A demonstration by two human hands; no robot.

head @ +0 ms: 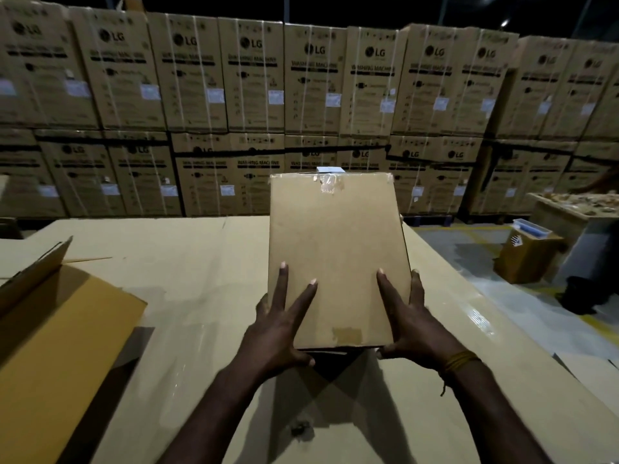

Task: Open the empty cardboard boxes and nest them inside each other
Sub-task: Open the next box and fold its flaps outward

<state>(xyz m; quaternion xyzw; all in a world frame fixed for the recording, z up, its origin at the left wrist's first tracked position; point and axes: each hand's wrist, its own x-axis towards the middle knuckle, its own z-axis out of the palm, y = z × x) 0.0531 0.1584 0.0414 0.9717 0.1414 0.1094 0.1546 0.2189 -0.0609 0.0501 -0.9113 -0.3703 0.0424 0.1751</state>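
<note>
Head view, surface: a wide work surface [207,279] covered with flat cardboard sheets lies under the small cardboard box [338,259], which both hands hold above it, near its middle.
Room: a dim warehouse; behind the small box stands a wall of stacked cartons [254,95], two rows high, bound with white straps.
Floor: to the right of the small box, grey floor with yellow lines.
Left hand [281,324]: it grasps the near left corner of the small box, fingers spread flat on the top face, thumb under the near edge.
Right hand [410,323]: it grasps the near right corner, fingers on the top face and right side, thumb under the edge; a yellow thread band [460,361] is on the wrist.
Small box: closed, tilted, with old tape at its far edge.
Other things: left of the small box lies a large open box [60,336] with one flap raised; far right of it, on the floor, a brown carton [526,259] with a blue-white object on top.
Writing: the stacked cartons carry "LG" and "WASHING MACHINE"; their small white labels are too blurred to read.
</note>
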